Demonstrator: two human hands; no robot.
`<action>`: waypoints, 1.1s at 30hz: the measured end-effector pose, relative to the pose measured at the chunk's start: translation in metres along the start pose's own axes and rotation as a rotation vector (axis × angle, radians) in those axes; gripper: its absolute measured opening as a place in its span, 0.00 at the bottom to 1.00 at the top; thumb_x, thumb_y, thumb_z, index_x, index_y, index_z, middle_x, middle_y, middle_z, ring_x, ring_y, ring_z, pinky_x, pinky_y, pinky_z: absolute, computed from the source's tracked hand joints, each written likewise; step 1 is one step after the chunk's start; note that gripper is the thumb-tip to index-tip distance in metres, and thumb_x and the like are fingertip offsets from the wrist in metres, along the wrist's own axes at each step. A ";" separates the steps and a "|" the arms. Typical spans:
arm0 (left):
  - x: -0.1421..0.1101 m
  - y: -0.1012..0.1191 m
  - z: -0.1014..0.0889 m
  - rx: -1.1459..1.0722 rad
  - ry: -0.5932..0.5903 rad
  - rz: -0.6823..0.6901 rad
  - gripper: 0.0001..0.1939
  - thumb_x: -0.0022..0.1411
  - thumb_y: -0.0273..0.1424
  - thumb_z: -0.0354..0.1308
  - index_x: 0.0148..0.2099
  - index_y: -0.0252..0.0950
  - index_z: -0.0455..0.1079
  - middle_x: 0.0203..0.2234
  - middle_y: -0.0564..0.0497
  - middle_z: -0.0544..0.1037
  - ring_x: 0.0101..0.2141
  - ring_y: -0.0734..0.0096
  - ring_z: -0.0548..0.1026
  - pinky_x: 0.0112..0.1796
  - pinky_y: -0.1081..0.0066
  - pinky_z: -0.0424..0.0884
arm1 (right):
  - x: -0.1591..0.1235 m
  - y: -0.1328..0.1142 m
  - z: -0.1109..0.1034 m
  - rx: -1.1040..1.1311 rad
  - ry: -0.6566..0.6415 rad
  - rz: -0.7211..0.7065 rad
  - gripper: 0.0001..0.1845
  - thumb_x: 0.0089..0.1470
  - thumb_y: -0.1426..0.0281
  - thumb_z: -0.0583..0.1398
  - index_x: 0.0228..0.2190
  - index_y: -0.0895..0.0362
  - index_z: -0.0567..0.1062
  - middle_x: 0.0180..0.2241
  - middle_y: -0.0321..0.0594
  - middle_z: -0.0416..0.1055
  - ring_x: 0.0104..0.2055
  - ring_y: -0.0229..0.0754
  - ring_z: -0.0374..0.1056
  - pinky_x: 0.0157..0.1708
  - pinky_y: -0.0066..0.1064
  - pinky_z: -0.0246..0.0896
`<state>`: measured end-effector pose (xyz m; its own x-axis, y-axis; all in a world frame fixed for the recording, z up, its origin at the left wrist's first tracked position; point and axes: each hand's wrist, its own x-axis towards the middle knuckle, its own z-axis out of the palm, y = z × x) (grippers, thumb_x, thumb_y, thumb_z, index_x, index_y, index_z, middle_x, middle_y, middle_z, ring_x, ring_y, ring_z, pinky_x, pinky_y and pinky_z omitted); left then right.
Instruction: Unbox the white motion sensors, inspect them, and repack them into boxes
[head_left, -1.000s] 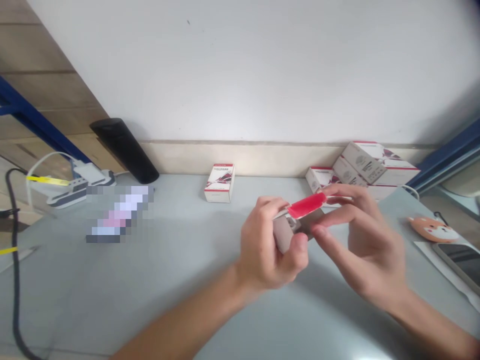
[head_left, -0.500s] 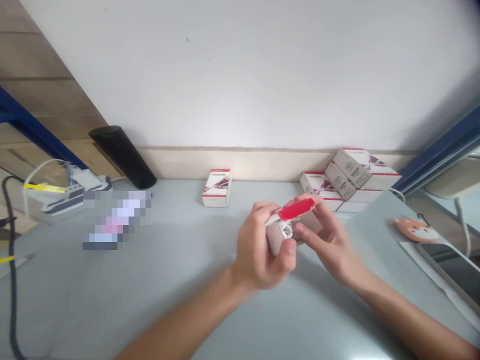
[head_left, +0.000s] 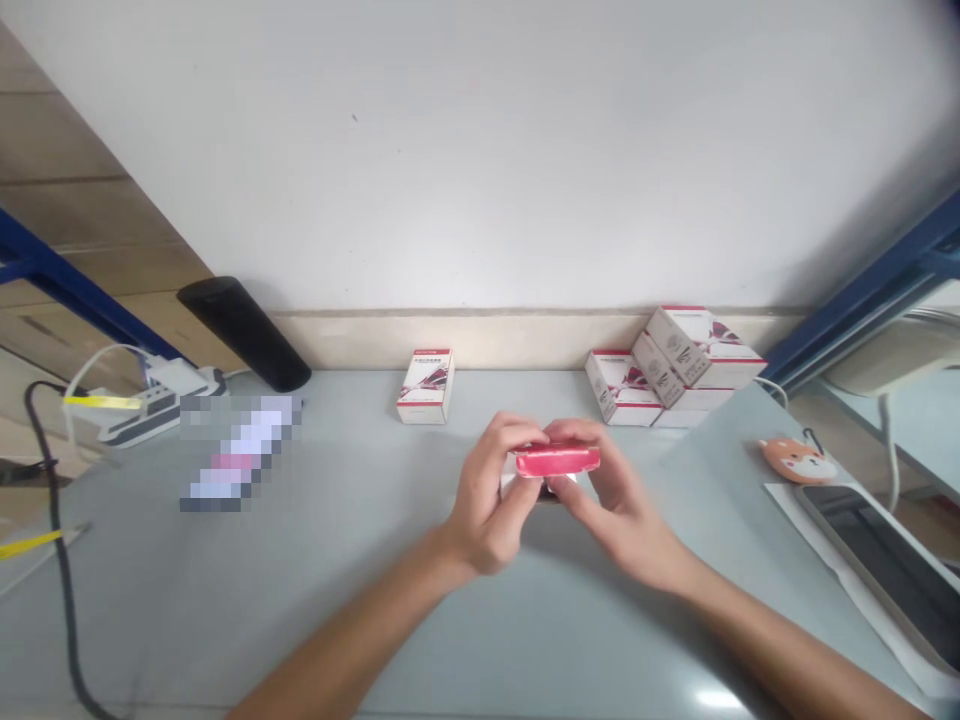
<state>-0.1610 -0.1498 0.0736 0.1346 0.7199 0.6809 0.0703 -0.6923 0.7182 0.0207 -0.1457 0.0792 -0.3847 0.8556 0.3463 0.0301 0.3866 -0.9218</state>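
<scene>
Between my two hands is a small white cardboard box (head_left: 557,460) with a red end flap facing me. My left hand (head_left: 495,495) wraps round its left side, fingers over the top and thumb below the flap. Gripping the right side, my right hand (head_left: 619,500) has its thumb at the opening under the flap. Something dark and white shows there, too small to make out. Beyond my hands, a similar printed box (head_left: 425,387) lies by the wall. More such boxes (head_left: 694,350) are stacked to the right.
A black cylindrical object (head_left: 247,335) leans at the back left, near a white power strip (head_left: 161,400) with cables. A pixelated phone-like object (head_left: 244,450) lies on the left. At right are a fox-faced pouch (head_left: 799,460) and a phone (head_left: 885,560) on white paper.
My hands have turned the box so its red flap lies level and faces me. The white contents that showed in the opening are now mostly hidden. My view has shifted slightly.
</scene>
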 end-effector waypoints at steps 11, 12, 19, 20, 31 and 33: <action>-0.002 -0.028 -0.015 0.430 -0.067 0.443 0.21 0.73 0.42 0.51 0.63 0.42 0.64 0.53 0.40 0.69 0.50 0.57 0.76 0.42 0.60 0.81 | 0.008 0.033 -0.021 -0.294 -0.140 -0.479 0.22 0.70 0.58 0.57 0.63 0.45 0.66 0.59 0.50 0.66 0.60 0.54 0.70 0.56 0.52 0.73; -0.002 -0.029 -0.016 0.438 -0.092 0.450 0.23 0.72 0.45 0.54 0.63 0.42 0.64 0.53 0.39 0.70 0.50 0.56 0.76 0.42 0.59 0.81 | 0.008 0.032 -0.023 -0.305 -0.136 -0.482 0.21 0.70 0.60 0.57 0.62 0.46 0.67 0.59 0.51 0.67 0.60 0.53 0.70 0.56 0.51 0.73; -0.005 -0.032 -0.013 0.358 -0.055 0.339 0.21 0.75 0.45 0.53 0.64 0.41 0.63 0.48 0.42 0.74 0.44 0.62 0.80 0.40 0.63 0.81 | 0.005 0.024 -0.021 -0.445 -0.057 -0.558 0.25 0.63 0.74 0.64 0.60 0.49 0.70 0.54 0.50 0.68 0.54 0.51 0.73 0.48 0.46 0.77; -0.006 -0.031 -0.013 0.362 -0.054 0.335 0.21 0.75 0.45 0.52 0.63 0.41 0.64 0.48 0.42 0.74 0.45 0.62 0.80 0.40 0.63 0.81 | 0.005 0.024 -0.021 -0.441 -0.052 -0.562 0.26 0.63 0.75 0.64 0.60 0.49 0.70 0.54 0.50 0.68 0.53 0.51 0.73 0.47 0.45 0.77; 0.003 -0.020 -0.017 0.324 -0.086 0.321 0.16 0.74 0.32 0.49 0.60 0.41 0.66 0.50 0.41 0.70 0.48 0.60 0.76 0.43 0.59 0.80 | 0.008 0.025 -0.019 -0.299 -0.113 -0.433 0.26 0.64 0.77 0.63 0.60 0.46 0.69 0.59 0.50 0.64 0.59 0.50 0.70 0.51 0.46 0.77; 0.005 -0.020 -0.018 0.300 -0.093 0.279 0.15 0.74 0.31 0.48 0.59 0.42 0.66 0.51 0.41 0.70 0.48 0.59 0.76 0.44 0.58 0.80 | 0.010 0.030 -0.021 -0.347 -0.100 -0.474 0.28 0.65 0.76 0.62 0.62 0.45 0.68 0.58 0.50 0.65 0.60 0.51 0.69 0.51 0.46 0.77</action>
<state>-0.1793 -0.1318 0.0655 0.2769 0.5048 0.8176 0.3018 -0.8535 0.4248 0.0370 -0.1185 0.0585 -0.5141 0.5323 0.6726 0.1270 0.8227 -0.5541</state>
